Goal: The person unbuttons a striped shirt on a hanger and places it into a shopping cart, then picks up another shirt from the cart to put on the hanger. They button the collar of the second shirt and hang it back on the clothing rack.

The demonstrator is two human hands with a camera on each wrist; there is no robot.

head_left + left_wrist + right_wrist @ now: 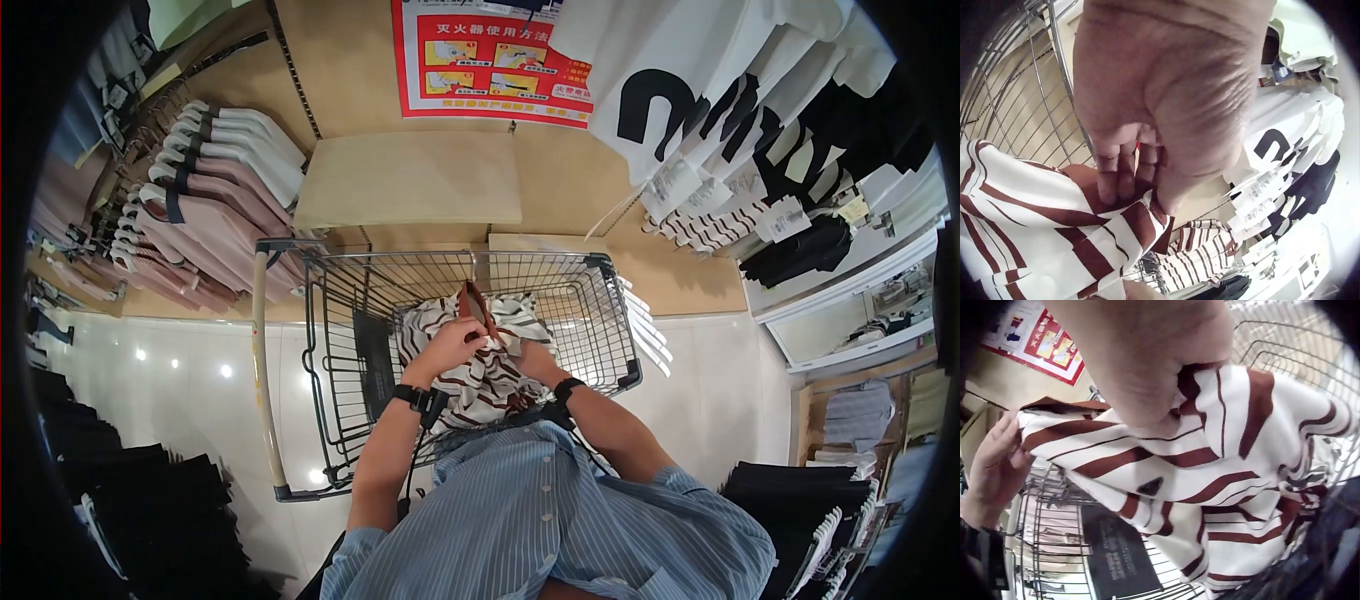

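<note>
A white garment with brown stripes (pixel 455 400) lies bunched over the wire shopping cart (pixel 600 262), its brown collar-like edge (pixel 473 305) raised. At that edge my left hand (pixel 455 345) pinches the cloth, thumb on one side and fingers on the other in the left wrist view. My right hand (pixel 1154 369) grips a fold of the same garment farther along, its fingertips partly hidden by cloth. Between the two hands the striped fabric (pixel 1129 440) is stretched out, with a small dark triangular patch (pixel 1150 485) on it.
A black panel (pixel 374 355) is fixed inside the cart near its handle (pixel 262 370). Pink and white tops (pixel 215 205) hang at left, white and black shirts (pixel 740 90) at upper right. Stacks of dark clothes (pixel 160 510) stand at lower left. Ahead is a wooden display wall (pixel 350 60).
</note>
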